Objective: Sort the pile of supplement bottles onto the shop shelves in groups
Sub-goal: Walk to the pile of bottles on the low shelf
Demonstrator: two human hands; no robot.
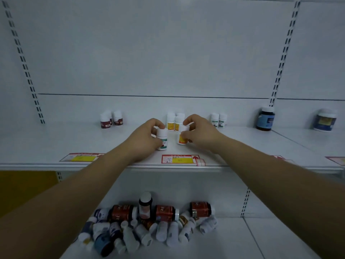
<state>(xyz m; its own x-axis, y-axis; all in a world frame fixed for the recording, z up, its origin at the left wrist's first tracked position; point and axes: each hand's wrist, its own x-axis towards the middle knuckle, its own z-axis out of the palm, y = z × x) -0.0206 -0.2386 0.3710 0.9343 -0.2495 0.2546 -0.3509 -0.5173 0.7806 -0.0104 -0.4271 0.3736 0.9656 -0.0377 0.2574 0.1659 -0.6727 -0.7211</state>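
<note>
1 — left forearm (61, 200) and right forearm (280, 174), bare, reached from the bottom corners up to the upper shelf (56, 144).

2 — pile of supplement bottles (149, 227), on the lower shelf straight below the centre price label (180, 159). Most lay on their sides and one stood upright. This was unsorted stock, with much of it left to shelve.

3 — left hand (147, 139), fingers curled round a green-and-red-labelled bottle (162, 140), which stood upright just behind the price label, to its left.

4 — right hand (199, 133), fingertips and thumb pinching an orange-labelled bottle (182, 137) just behind the price label. It was held before the orange-labelled group (174, 122) further back, probably to join its own kind.

5 — dark-red-labelled group (111, 119), behind and left of the price label.

6 — green-labelled pair (218, 120), behind and right of it. This was the likely home for the left hand's bottle, though the print was too blurred to confirm.

7 — two dark blue jars (265, 118), far right of the price label, apparently kept apart by size.
</note>
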